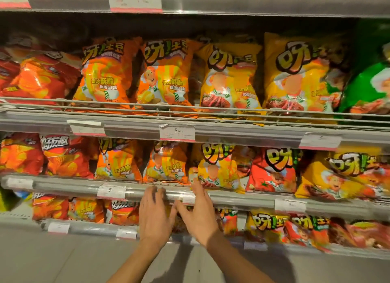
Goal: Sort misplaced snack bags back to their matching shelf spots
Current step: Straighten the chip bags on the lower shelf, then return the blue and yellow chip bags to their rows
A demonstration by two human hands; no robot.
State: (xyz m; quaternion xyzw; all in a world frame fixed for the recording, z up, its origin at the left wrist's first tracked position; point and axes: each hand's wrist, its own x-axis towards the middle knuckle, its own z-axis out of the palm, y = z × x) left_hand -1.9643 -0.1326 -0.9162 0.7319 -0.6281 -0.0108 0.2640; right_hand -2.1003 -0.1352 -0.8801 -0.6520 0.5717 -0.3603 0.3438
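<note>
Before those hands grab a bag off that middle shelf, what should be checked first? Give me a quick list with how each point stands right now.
1. Both hands free: left hand and right hand hold nothing, fingers spread. Ok.
2. Hands near the target: the right fingertips reach the lower edge of the yellow bag. Ok.
3. A misplaced bag spotted: a red bag stands between yellow ones. Ok.
4. Shelf rail in the way: the left hand's fingers lie over it. Not ok.
5. Price tag matches the bag: print too blurred. Cannot tell.
</note>
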